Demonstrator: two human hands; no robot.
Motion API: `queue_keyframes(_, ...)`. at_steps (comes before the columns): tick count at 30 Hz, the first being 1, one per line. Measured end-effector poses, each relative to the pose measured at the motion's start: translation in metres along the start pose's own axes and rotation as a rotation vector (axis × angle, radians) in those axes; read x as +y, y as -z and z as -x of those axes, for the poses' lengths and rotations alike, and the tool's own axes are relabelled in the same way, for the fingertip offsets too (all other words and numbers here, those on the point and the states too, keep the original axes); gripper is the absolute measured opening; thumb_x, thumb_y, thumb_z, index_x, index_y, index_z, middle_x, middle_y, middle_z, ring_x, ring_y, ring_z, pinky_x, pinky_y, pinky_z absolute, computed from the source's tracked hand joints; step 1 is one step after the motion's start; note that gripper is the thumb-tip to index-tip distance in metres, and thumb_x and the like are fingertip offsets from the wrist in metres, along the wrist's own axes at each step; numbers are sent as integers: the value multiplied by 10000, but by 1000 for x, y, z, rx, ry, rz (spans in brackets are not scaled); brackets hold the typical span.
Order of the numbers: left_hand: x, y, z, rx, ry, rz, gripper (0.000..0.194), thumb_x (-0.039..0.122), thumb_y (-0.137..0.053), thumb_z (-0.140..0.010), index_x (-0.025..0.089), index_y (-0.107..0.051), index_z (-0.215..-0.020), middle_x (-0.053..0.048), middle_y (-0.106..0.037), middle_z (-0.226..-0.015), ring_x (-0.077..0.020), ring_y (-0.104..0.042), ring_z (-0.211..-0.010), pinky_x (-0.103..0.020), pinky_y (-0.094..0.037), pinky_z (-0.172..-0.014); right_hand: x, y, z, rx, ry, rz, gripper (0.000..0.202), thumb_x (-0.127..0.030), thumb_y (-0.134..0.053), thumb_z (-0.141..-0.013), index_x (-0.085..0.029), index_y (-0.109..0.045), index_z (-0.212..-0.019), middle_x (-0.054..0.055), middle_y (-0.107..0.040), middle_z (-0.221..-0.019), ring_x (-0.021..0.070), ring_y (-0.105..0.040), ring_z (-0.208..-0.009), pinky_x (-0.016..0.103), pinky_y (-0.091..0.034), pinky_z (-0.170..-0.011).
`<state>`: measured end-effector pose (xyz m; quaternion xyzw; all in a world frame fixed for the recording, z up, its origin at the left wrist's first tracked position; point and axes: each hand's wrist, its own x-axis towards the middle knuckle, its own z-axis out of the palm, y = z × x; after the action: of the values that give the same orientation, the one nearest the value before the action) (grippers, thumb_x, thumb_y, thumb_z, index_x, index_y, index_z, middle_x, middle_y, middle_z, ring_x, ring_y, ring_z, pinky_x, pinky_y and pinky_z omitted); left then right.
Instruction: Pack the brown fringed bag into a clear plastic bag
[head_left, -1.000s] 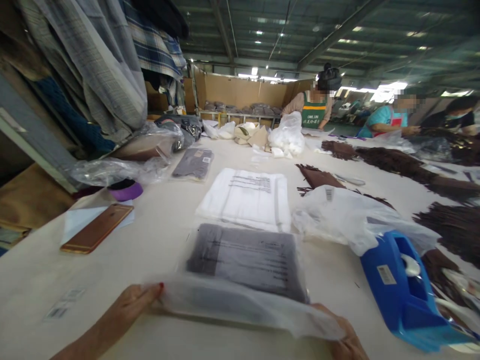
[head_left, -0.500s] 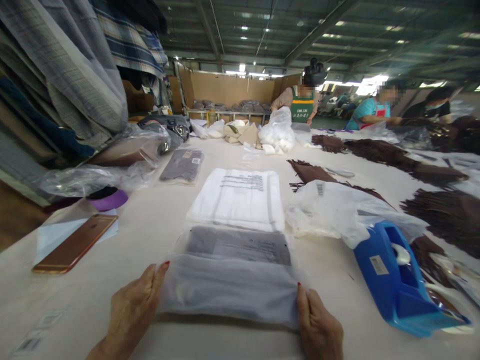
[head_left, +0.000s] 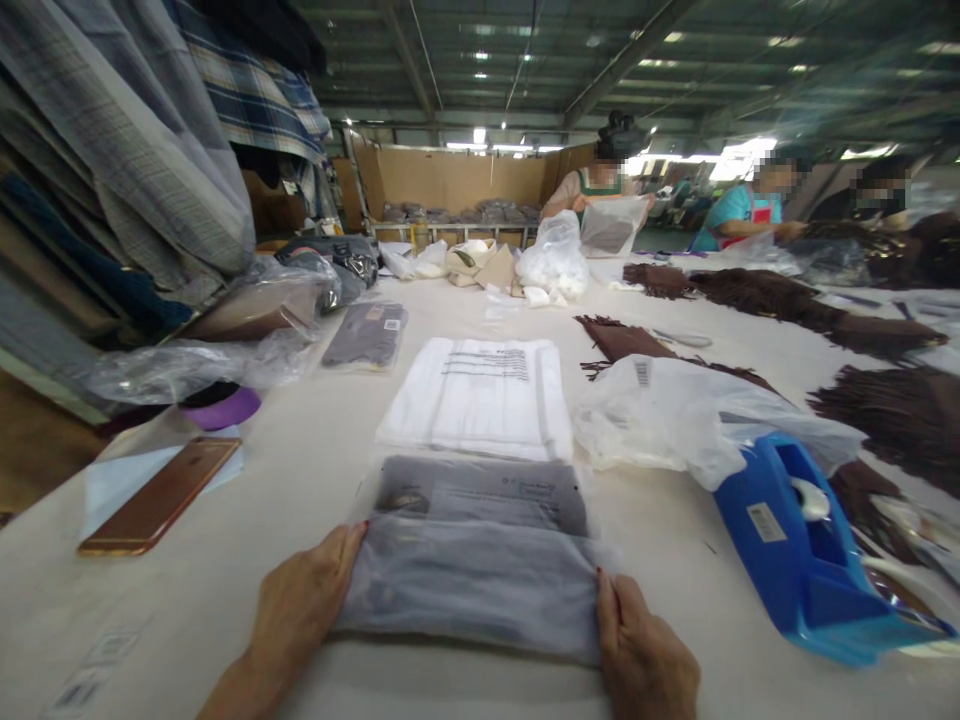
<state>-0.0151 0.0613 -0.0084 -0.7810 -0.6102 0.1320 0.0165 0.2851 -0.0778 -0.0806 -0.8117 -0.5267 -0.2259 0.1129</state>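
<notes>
White table [head_left: 315, 470], bagged grey garment [head_left: 472, 560] now folded flatter, left hand [head_left: 300, 610], right hand [head_left: 645, 665] pinching its edges.

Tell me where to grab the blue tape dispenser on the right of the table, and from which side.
Grip the blue tape dispenser across its two flat side walls, coming down from above near the middle. It lies long and narrow, angled away to the left, with the roll sunk in its open top, so the sides give the broadest hold. The right hand, now on the bagged grey garment, is probably nearer.
</notes>
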Motion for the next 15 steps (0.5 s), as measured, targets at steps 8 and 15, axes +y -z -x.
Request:
queue_keyframes(8, 22, 11, 26, 899, -288, 116, 573, 302, -363, -902, 47, -202, -1390, -234, -439, -1317, -341, -395, -1244, -460, -385, -963, -8, 12, -5, 90, -12, 10, 427, -329, -265, -953, -225, -516, -625, -19, -519, -415, 140, -511, -367, 245, -259, -410)
queue_keyframes(15, 74, 3, -8, 584, -752, -37, 572, 501, -413, -876, 343, -239, -1397, -54, -405, -1407, -341, -344, -1278, -557, -192, -1032, -3, 11, -8, 8, -72, -102, 454, -424, -236, -948, -233, -508, -638, -20, -531, -389, 161, -525, -327, 242, -211, -378)
